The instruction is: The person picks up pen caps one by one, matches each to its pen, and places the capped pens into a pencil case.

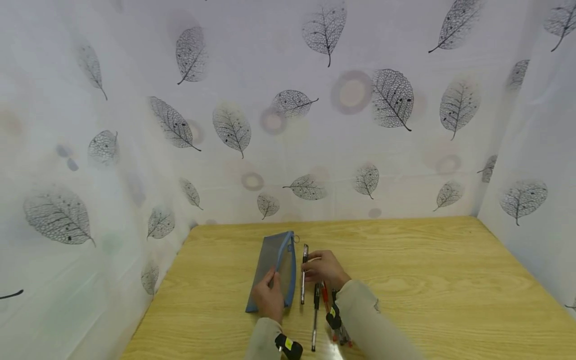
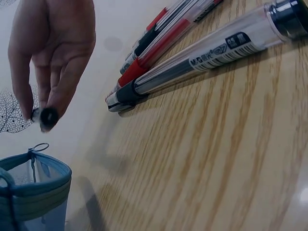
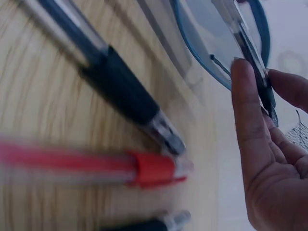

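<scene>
A blue-grey zip pencil pouch (image 1: 265, 260) lies on the table, its blue-edged mouth parted on the right side. My left hand (image 1: 269, 296) pinches the near part of that edge between thumb and fingers. In my right hand (image 1: 327, 268), thumb and fingertips pinch a clear gel pen (image 1: 303, 287) with a black grip, just right of the mouth. The right wrist view shows this pen's black grip (image 3: 250, 57) against the pouch's blue rim (image 3: 190, 48); in the left wrist view the pen points end-on at the camera, above the pouch opening (image 2: 36, 192).
Below my right hand lie a black-grip pen (image 1: 314, 320), a red pen (image 1: 324, 292) and several others partly hidden by the right sleeve. The wood-grain table (image 1: 427, 270) meets a leaf-patterned cloth (image 1: 306, 150) at the back and sides.
</scene>
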A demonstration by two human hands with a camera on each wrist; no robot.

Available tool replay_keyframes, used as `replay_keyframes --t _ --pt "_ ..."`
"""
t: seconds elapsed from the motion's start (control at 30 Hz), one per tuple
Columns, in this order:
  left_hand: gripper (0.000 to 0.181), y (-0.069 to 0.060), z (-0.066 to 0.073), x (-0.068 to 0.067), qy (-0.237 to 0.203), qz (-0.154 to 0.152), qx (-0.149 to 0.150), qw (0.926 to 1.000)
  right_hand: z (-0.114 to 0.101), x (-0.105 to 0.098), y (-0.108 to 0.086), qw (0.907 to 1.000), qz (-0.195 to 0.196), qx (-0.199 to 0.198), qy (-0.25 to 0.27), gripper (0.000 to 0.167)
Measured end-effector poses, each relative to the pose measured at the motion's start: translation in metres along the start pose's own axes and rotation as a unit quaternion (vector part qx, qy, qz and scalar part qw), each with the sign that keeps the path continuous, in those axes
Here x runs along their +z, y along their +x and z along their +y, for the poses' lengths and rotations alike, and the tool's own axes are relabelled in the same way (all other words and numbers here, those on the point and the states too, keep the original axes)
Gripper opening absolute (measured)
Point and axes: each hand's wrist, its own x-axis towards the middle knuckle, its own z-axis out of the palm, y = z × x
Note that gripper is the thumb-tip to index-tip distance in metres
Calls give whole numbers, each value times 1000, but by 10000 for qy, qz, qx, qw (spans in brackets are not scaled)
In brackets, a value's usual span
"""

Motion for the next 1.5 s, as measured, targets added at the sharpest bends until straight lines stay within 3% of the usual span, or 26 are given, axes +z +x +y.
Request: replay_keyframes --t 0.17,0.37,0.47,0.73,1.0,1.27,1.5 --pt "23 1 -1 2 100 81 81 9999 7 15 13 9994 253 -140 162 43" --pt "22 0 -2 4 161 47 106 9998 16 29 20 9990 236 -301 221 34" --pt "23 0 -1 4 196 13 31 9998 16 34 21 9993 211 -256 183 38" --pt "25 -1 2 5 251 -146 -169 9994 -5 41 3 9997 -84 -216 117 42" --pt "25 -2 0 5 274 -42 -44 9996 17 35 18 9994 -200 -244 113 39" --pt "25 -1 -2 5 240 -19 22 9997 17 29 16 9995 -232 -159 143 39" --pt "25 -1 -3 4 83 -39 -28 10000 15 16 5 9993 -148 -328 129 39"
